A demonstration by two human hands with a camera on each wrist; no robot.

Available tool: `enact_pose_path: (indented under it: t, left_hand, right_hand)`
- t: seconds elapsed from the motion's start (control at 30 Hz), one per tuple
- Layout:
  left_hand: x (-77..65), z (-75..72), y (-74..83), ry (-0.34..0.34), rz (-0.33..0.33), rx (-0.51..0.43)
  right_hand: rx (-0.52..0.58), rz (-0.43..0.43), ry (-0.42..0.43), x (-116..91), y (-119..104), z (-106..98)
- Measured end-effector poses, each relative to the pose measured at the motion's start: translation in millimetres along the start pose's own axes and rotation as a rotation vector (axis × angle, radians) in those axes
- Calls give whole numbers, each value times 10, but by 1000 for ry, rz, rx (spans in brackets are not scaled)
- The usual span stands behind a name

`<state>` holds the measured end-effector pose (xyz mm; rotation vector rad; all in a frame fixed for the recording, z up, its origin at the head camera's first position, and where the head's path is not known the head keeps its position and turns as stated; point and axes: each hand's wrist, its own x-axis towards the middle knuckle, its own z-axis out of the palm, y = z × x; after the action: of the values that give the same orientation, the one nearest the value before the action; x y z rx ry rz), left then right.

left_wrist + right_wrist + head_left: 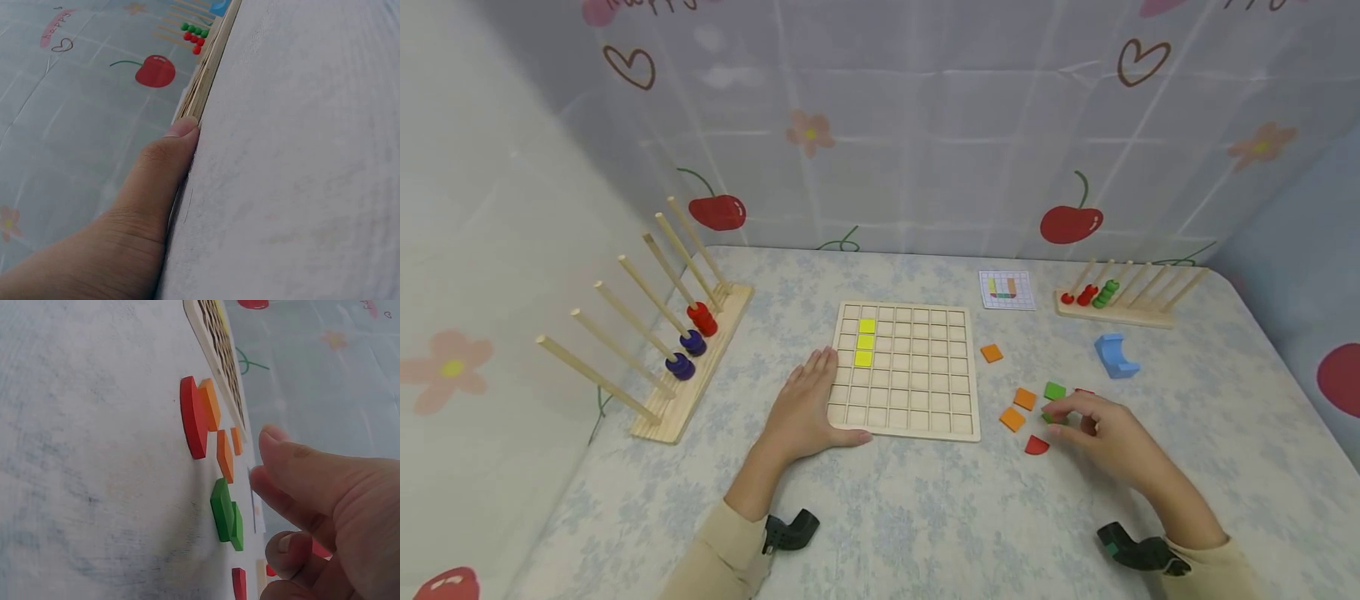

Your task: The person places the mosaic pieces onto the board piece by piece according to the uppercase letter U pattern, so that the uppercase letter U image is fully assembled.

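Note:
My left hand (pixel 805 408) lies at the left side of a square wooden grid board (pixel 917 429), fingers stretched along its left edge. Its thumb (pixel 178 144) touches the board's front edge. Three yellow tiles (pixel 865 342) form a column in the grid. My right hand (pixel 1097 429) hovers over the loose pieces with bent fingers and nothing between thumb and fingertips. Beneath it are green tiles (pixel 222 509), one partly covered in the head view. A red quarter-round piece (pixel 1037 446) lies just left of the hand, and three orange tiles (pixel 1012 418) lie between it and the board.
A pattern card (pixel 1006 290) lies behind the orange tiles. On the right stand a small peg rack (pixel 1112 312) with red and green beads and a blue curved block (pixel 1115 357). A larger peg rack (pixel 673 417) with blue and red rings stands left.

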<state>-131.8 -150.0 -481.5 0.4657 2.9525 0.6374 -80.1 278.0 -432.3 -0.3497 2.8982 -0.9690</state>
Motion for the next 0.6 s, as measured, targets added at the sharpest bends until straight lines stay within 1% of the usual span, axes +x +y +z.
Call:
enact_pose_path:
  t: [0.1, 0.3, 0.47, 0.6]
  left_hand:
    - [-2, 1, -4, -1, 0, 1]
    - [-8, 12, -10, 22, 14, -6]
    - [-11, 23, -12, 36, 21, -14]
    - [-6, 28, -17, 28, 11, -15]
  right_hand:
    - [3, -7, -25, -10, -22, 40]
    - [19, 9, -82, -32, -59, 92]
    - [30, -16, -104, -43, -67, 133]
    - [10, -16, -110, -42, -73, 151]
